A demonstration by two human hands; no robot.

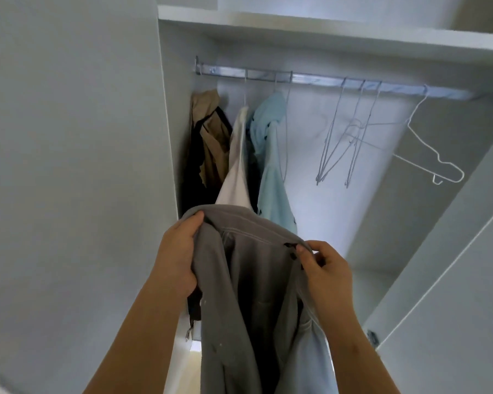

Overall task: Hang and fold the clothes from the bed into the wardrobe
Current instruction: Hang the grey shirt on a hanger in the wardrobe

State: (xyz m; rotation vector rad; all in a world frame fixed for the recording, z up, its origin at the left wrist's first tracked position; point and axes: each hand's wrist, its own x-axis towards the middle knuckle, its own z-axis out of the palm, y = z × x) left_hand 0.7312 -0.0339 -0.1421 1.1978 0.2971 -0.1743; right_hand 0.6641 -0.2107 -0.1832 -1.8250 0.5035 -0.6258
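I hold a grey garment (254, 294) up in front of the open wardrobe (325, 32). My left hand (180, 251) grips its upper left edge, thumb on top of the cloth. My right hand (325, 268) pinches the upper right edge near a small black mark. The cloth hangs down between my forearms and hides the wardrobe's lower part. Above runs the metal rail (310, 79). On its left hang a tan and black garment (208, 143), a white one (236, 166) and a light blue one (272, 166).
Several empty white wire hangers (345, 137) hang at the rail's middle, and another hanger (430, 149) is turned sideways at the right. A shelf tops the wardrobe. The open door (453, 265) stands at the right, a plain wall at the left.
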